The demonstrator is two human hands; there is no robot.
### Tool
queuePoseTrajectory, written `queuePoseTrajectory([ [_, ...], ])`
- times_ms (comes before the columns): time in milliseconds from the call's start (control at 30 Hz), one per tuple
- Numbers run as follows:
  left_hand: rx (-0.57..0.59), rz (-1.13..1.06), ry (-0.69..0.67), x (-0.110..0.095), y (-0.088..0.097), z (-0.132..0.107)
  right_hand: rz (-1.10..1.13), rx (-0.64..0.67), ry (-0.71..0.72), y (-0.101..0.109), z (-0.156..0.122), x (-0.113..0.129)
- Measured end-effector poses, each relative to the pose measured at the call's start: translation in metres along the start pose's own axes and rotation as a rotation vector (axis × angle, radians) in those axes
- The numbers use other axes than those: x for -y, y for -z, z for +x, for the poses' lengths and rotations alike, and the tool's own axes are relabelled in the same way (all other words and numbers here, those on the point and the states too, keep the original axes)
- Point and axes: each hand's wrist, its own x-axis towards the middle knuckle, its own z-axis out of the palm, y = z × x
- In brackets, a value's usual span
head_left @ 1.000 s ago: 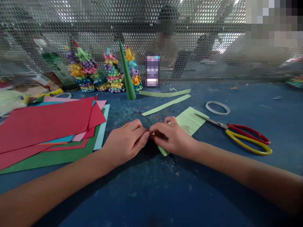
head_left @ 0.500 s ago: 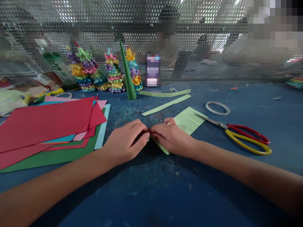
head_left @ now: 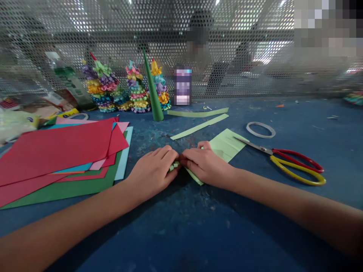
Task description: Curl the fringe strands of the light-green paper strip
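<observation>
My left hand and my right hand meet at the middle of the blue table, fingertips pinched together. Between them shows a small folded bit of light green paper strip. Under my right hand lies a light green paper sheet with cut lines, which the hand partly covers. Both hands have their fingers curled closed on the folded strip.
A stack of red, green, pink and blue paper sheets lies at the left. Red and yellow scissors and a tape ring lie at the right. Two loose green strips, a green cone and colourful paper trees stand before a mesh screen.
My hands have stayed together at the same spot; the fingers have worked the strip, and a small folded green piece now shows between them.
</observation>
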Motion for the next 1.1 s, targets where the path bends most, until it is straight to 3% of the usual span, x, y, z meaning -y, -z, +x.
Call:
queuePoseTrajectory([
  [167,-0.007,0.011,-0.011,0.002,-0.002,0.001,-0.048,-0.053,-0.011,0.005,-0.001,0.001],
  [300,-0.047,0.036,-0.023,0.005,-0.005,0.001,0.066,-0.123,0.041,0.021,-0.001,-0.002],
  [500,-0.095,0.255,-0.124,0.016,0.001,0.004,0.11,-0.016,0.198,0.047,-0.003,-0.006],
  [600,-0.117,0.339,-0.125,0.023,0.002,0.007,-0.025,0.001,0.215,0.042,-0.005,-0.003],
  [733,-0.103,0.275,-0.066,0.031,-0.001,0.01,-0.147,0.029,0.186,0.027,-0.004,0.001],
  [967,-0.121,0.047,-0.084,0.014,0.003,0.004,0.096,-0.033,0.068,0.016,-0.001,-0.001],
  [1100,-0.155,0.01,-0.057,0.006,0.001,0.001,0.187,-0.088,0.069,0.012,-0.001,0.001],
])
